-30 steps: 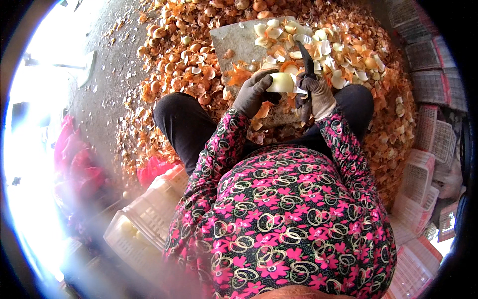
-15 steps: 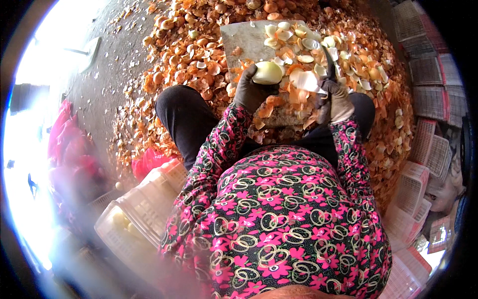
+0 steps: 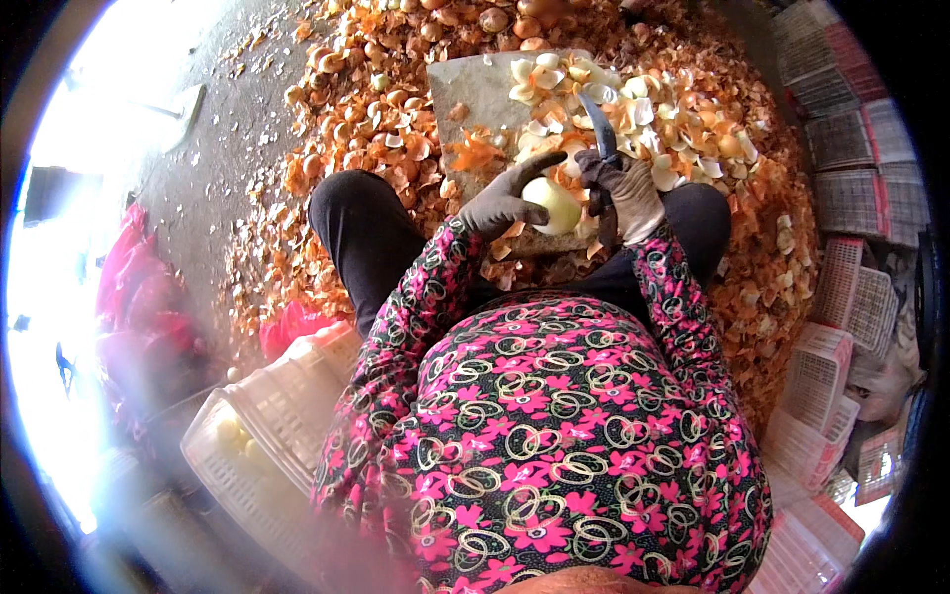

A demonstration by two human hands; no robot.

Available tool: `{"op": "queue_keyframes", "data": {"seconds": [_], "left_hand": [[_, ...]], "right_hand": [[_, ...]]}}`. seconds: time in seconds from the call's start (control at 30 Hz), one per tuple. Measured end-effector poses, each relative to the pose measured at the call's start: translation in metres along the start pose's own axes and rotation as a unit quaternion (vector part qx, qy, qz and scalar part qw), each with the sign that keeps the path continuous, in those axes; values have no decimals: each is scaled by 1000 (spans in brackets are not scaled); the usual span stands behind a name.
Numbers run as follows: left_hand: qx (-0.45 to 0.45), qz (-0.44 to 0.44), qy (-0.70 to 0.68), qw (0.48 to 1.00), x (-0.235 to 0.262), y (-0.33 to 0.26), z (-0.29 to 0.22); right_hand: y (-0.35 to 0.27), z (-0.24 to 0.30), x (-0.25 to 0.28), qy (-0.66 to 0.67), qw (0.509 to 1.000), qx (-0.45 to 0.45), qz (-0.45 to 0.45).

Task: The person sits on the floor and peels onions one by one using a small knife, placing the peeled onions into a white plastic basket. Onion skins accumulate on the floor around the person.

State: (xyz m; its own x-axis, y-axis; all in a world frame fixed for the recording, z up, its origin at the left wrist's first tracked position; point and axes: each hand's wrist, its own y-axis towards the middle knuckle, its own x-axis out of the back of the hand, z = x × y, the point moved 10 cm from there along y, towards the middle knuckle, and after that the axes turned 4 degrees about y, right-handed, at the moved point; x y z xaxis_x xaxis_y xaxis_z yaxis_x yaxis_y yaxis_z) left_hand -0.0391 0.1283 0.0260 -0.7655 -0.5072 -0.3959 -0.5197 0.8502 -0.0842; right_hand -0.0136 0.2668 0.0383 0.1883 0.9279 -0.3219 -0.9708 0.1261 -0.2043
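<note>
A pale peeled onion (image 3: 554, 207) is between my two gloved hands. My left hand (image 3: 503, 202) curves round its left side, thumb in front and fingers stretched over the top. In my right hand (image 3: 627, 195) is a knife (image 3: 599, 126), its dark curved blade pointing up and away; this hand's fingers are close to the onion, and whether they touch it I cannot tell. Beneath lies a worn board (image 3: 475, 91) strewn with onion skins (image 3: 473, 150). Pale peeled layers (image 3: 539, 77) lie at its far end.
Loose skins and unpeeled onions (image 3: 401, 97) surround the board. At my left stands a white plastic crate (image 3: 297, 381) with peeled onions (image 3: 230, 432) beside or inside it. Pink plastic bags (image 3: 143, 287) lie farther left. Stacked crates (image 3: 841, 148) line the right side.
The onion has come nearer to me and rightward, now upright between both hands. My left fingers have lifted over it. The knife has swung left and my right hand has moved left.
</note>
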Motion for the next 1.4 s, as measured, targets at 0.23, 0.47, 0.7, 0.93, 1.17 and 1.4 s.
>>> {"op": "queue_keyframes", "data": {"seconds": [0.23,0.47,0.7,0.93,1.17,1.4], "left_hand": [[73,84,102,989,1,-12,28],[130,158,-112,972,-30,-14,31],[120,129,-273,946,-58,-21,8],[11,1,-138,990,-12,-33,-27],[-312,-407,50,857,55,-226,-154],[-307,-729,286,541,-21,-478,-224]], "right_hand": [[23,-38,-3,-431,897,-67,68],[5,-43,10,-44,997,-69,-7],[-18,-35,-26,76,992,-15,101],[13,-55,19,43,994,-99,-2],[75,-44,16,-593,802,-56,-44],[61,-125,54,-15,993,-114,16]]}}
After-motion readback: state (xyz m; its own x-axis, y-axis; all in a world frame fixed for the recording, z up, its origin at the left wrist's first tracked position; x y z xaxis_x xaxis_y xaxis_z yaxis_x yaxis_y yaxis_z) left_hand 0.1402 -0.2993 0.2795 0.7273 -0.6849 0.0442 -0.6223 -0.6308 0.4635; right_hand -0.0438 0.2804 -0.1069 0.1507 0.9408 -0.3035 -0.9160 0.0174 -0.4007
